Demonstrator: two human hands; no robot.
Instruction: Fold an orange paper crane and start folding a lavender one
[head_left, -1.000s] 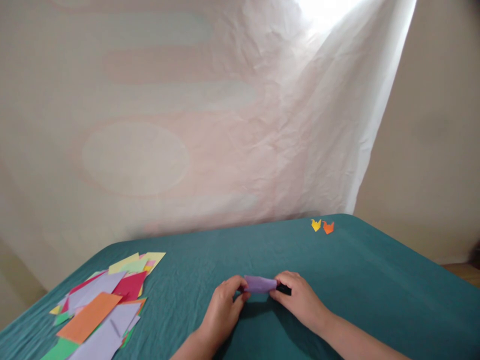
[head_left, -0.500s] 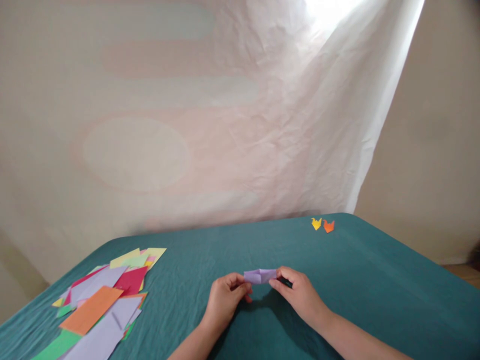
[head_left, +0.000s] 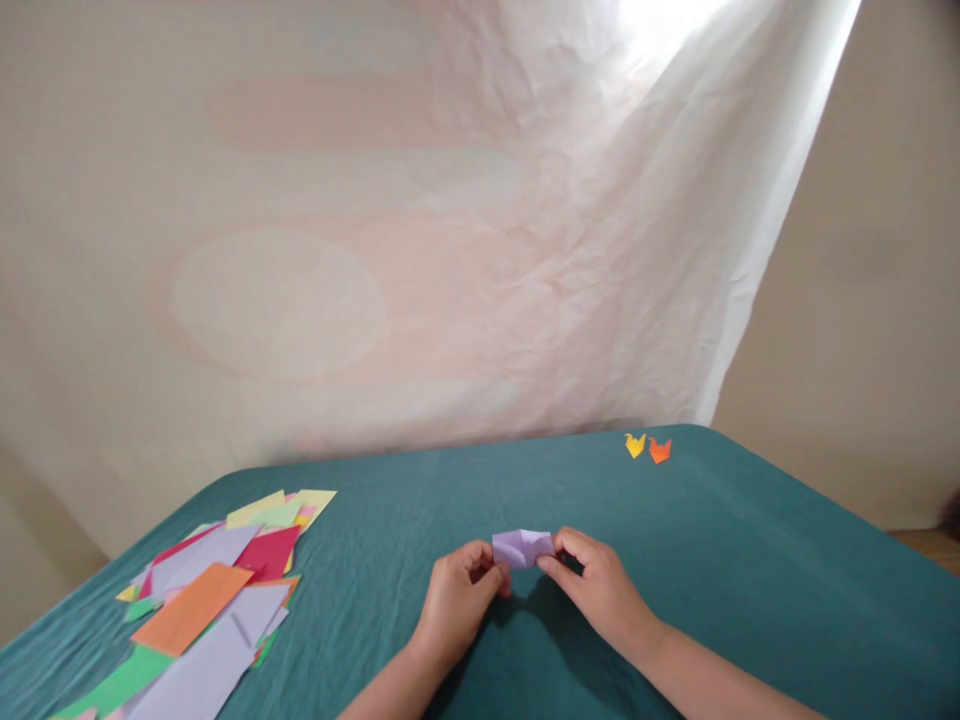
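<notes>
A small folded piece of lilac paper is held just above the teal tablecloth at the middle of the table. My left hand pinches its left end with fingers closed. My right hand pinches its right end the same way. The paper shows a crease down its middle and a notched upper edge.
A loose heap of coloured paper sheets lies at the table's near left. A small yellow folded figure and an orange one sit side by side near the far right edge. A wrinkled white sheet hangs behind the table.
The lilac paper has gone from a long flat strip to a shorter, taller folded shape. Both hands have drawn closer together and stayed pinched on its ends.
</notes>
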